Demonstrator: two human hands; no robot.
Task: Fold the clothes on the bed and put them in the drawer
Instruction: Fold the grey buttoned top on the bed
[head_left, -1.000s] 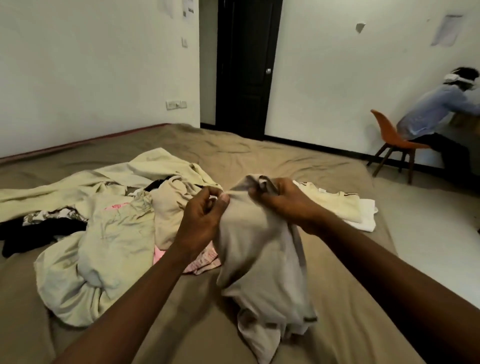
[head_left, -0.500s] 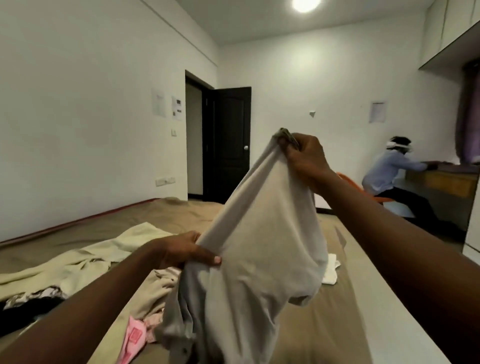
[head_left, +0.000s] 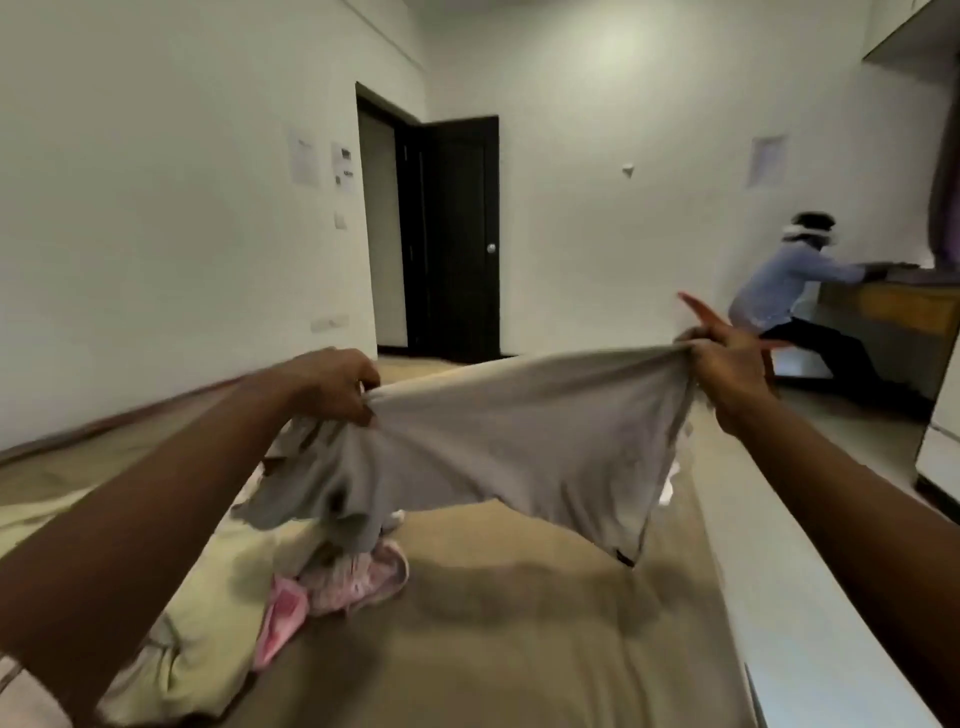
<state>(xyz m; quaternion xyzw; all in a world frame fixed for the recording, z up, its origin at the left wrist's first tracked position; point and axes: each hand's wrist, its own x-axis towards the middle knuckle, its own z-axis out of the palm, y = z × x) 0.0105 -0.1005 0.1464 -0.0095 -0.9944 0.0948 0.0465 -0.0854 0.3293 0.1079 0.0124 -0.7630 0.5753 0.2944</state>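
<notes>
left hand (head_left: 340, 384) and right hand (head_left: 727, 371) are each pinching a top corner of the grey garment (head_left: 498, 447), stretching it above the bed (head_left: 519, 649); folding is just beginning; next it needs laying flat.

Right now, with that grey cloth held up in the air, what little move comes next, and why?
Probably lower it flat onto the bare part of the bed. The left hand and right hand pinch the grey garment stretched by its top edge, but its lower part hangs bunched above the pink cloth, so it likely needs spreading first.
</notes>
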